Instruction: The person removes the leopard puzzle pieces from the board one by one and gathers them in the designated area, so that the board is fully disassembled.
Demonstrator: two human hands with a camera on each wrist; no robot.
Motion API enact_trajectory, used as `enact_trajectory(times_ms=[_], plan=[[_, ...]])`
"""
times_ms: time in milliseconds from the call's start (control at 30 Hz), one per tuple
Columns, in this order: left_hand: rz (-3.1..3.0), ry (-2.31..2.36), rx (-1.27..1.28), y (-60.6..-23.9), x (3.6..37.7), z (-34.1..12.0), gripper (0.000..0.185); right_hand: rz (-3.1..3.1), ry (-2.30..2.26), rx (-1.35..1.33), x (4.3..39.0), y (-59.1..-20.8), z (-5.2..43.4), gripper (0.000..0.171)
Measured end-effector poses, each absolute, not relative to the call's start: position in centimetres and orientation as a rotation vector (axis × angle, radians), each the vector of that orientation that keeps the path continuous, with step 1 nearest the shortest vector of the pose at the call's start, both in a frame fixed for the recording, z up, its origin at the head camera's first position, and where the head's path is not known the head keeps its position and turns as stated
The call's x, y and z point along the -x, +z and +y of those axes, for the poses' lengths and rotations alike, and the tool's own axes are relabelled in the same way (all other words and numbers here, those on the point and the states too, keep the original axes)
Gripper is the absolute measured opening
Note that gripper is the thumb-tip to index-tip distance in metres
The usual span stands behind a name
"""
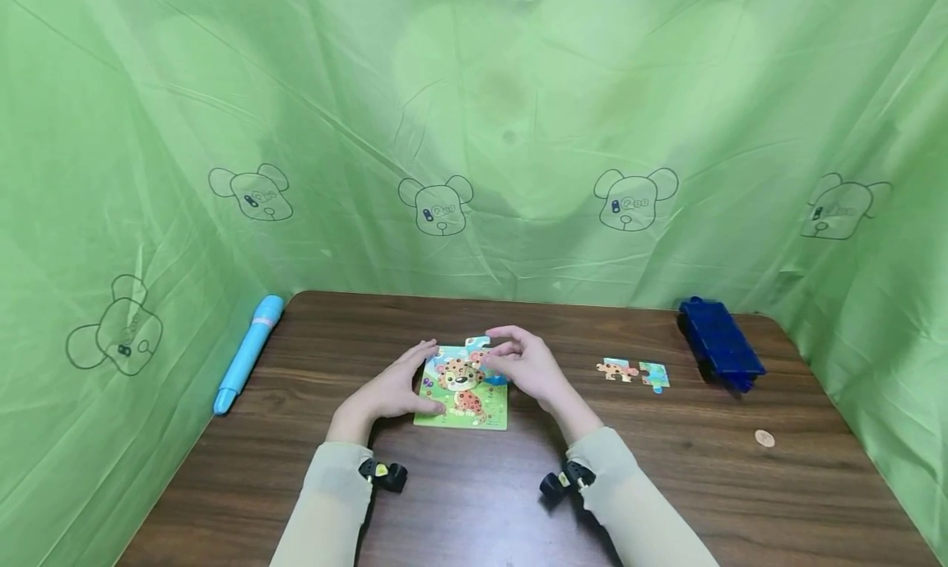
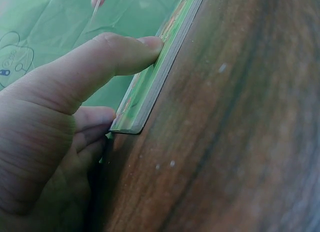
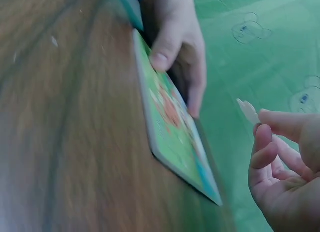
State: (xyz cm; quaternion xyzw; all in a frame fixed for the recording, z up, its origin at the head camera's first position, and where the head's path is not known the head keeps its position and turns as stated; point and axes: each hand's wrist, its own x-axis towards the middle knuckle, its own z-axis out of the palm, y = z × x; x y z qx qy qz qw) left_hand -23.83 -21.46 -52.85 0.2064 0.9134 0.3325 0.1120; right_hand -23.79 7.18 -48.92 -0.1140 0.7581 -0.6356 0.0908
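A jigsaw puzzle board with a spotted cartoon cub lies flat on the brown table. My left hand rests at its left side, thumb pressing on the printed face and fingers extended along the edge. Over the board's upper right part, my right hand pinches a puzzle piece between thumb and index finger. That piece is held up off the board. Blue shows at the board's right side, partly hidden by the right hand. Two loose puzzle pieces lie to the right.
A light-blue stick shaped like a microphone lies along the table's left edge. At the back right sits a dark-blue plastic object. A small round tan disc is nearer the right edge. Green cloth hangs around the table.
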Motion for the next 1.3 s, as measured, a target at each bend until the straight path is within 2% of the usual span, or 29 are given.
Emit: enact_trajectory(times_ms=[400, 633, 1300], plan=[[2.678, 0.987, -0.624, -52.8, 24.0, -21.5, 0.115, 2.428, -1.759, 0.3, 23.2, -47.3, 14.2, 0.046], [2.677, 0.982, -0.632, -52.7, 23.9, -21.6, 0.113, 2.451, -1.755, 0.278, 22.9, -47.1, 17.4, 0.051], [2.674, 1.004, -0.63, -52.8, 23.7, -21.5, 0.114, 2.508, -1.711, 0.212, 23.3, -47.3, 23.0, 0.055]])
